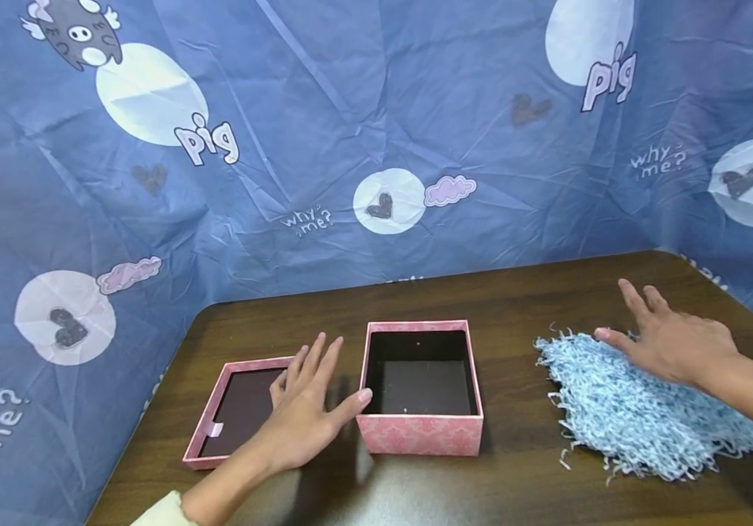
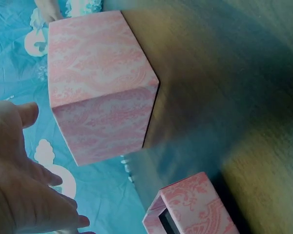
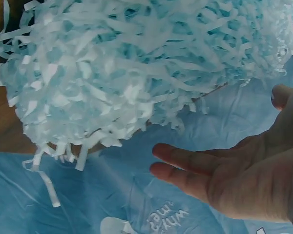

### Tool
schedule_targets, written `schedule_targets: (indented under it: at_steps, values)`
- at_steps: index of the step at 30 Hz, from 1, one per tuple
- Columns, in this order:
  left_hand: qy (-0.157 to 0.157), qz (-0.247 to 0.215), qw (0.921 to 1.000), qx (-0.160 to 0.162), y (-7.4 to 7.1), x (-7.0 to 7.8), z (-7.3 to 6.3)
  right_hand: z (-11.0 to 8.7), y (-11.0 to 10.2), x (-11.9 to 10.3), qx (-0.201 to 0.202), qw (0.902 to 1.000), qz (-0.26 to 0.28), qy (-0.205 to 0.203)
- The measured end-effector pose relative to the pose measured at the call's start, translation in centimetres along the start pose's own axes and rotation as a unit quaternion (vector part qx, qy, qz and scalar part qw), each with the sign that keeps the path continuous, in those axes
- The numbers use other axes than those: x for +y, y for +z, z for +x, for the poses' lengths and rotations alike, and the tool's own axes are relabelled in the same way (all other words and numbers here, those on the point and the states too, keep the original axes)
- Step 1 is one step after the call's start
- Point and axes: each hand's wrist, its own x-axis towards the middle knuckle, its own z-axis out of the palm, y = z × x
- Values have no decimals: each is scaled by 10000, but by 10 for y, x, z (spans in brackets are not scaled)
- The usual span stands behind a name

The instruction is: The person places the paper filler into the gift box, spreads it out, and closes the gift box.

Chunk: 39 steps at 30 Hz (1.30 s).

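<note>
An open pink patterned box (image 1: 419, 435) with a dark inside stands mid-table, and nothing shows in it but a few tiny specks. To its left lies a shallow pink lid (image 1: 208, 427), inner side up, with a small pale tab on its left edge. My left hand (image 1: 307, 416) hovers between the two with fingers spread, partly covering the lid; its thumb is near the box's front left corner. A heap of light blue shredded paper (image 1: 639, 416) lies on the right. Above that heap is my right hand (image 1: 678, 343), fingers extended, holding nothing.
The dark wooden table (image 1: 514, 475) has rounded far corners. A blue printed cloth (image 1: 323, 109) rises behind it and along both sides. Loose paper strips lie around the heap's edge.
</note>
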Motion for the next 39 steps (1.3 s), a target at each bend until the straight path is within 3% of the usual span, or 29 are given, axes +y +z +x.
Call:
schedule_targets:
  at_steps: [10, 18, 22, 27, 34, 39]
  values:
    - [13, -725, 9970, 271, 4, 4, 0, 1, 1, 18, -248, 9995, 83, 194]
    - [136, -931, 9952, 285, 9, 9, -2, -1, 0, 17, -103, 9999, 129, -34]
    - [153, -977, 9947, 289, 10, 9, -3, -1, 1, 19, -157, 9978, 601, -228]
    - [320, -1237, 9911, 378, 13, 9, -2, 0, 3, 21, -147, 9876, 1446, -594]
    - [400, -1470, 9877, 340, 16, 11, -2, 1, 5, 22, 11, 9798, 1790, -896]
    - [401, -1944, 9799, 218, 17, 11, -2, -1, 8, 21, -214, 9666, 2290, -1130]
